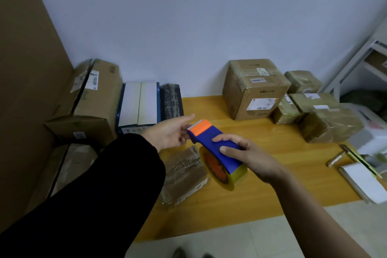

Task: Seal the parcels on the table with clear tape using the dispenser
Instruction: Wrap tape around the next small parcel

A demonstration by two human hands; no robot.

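Blue dispenser, orange-tipped, yellowish roll: right hand grips it; left hand spread beside.

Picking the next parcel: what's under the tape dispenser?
The flat brown parcel and bare table; the parcel's right edge is hidden behind the roll in the tape dispenser.

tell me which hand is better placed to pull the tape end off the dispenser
Left, probably. The left hand has its fingers right by the dispenser at its orange toothed end, where tape comes off. The right hand grips the blue body over the tape roll, so it is occupied holding it.
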